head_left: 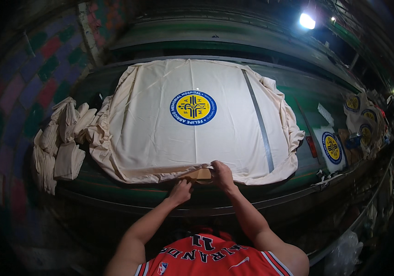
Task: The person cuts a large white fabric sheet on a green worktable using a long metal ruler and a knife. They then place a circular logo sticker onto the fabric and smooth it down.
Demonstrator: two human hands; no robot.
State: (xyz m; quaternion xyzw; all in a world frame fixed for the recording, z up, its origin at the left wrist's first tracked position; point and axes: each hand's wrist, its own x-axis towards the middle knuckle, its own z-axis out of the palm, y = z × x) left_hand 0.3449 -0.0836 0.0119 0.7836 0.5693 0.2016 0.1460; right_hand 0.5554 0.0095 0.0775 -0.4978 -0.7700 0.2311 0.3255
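Observation:
A large cream cloth (pixel 151 138) lies spread over a wide flat form, its edges bunched around the sides. A round blue and yellow emblem (pixel 193 107) is printed on it. At the near edge, my right hand (pixel 223 176) pinches the cloth's hem and lifts it a little. Under the raised hem shows a piece of brown board (pixel 201 175); how far it runs beneath the cloth is hidden. My left hand (pixel 181 192) is lower and to the left, its fingers curled closed at the board's near left corner.
Folded cream cloths (pixel 61 142) are heaped at the left of the green table (pixel 114 187). To the right lie a white sheet with the same emblem (pixel 331 147) and more printed cloths (pixel 365 119). A metal rail (pixel 206 211) borders the near side. A lamp (pixel 307 21) shines above.

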